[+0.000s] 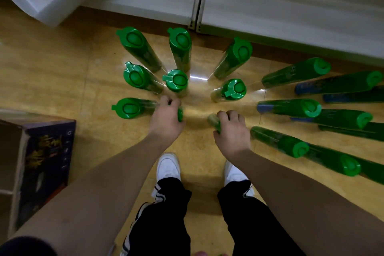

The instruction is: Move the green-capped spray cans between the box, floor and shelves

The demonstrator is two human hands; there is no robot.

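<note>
Left hand [166, 118] grips a green-capped bottle [180, 114] from above; right hand [231, 131] grips another bottle [214, 121]. More green bottles [176, 81] stand on the floor [62, 68] just beyond both.

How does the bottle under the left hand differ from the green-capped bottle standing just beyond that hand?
The bottle in the left hand is gripped by the left hand, which hides most of it; the free bottle stands untouched. The held bottle shows only a sliver of green; the free one shows its whole cap with the spout pointing left. Both are green, on the yellow floor.
</note>
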